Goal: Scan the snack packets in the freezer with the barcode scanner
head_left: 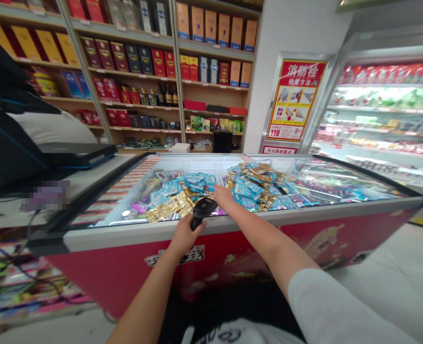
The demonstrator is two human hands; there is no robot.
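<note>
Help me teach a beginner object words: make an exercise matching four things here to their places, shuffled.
1. Black handheld scanner
2. Shiny blue and gold packets
3. Red-and-yellow rectangular poster
4. Orange upright boxes

A. On wooden shelves
B. In the left hand
C. On the pale wall
D. Heaped near the right hand

Pairs: 1-B, 2-D, 3-C, 4-A

The left hand (186, 234) partly hides the barcode scanner (205, 207); whether the right hand (223, 196) grips anything is unclear; print on the foil packets (249, 185) is blurred; right edge crops the display fridge (421, 185).
</note>
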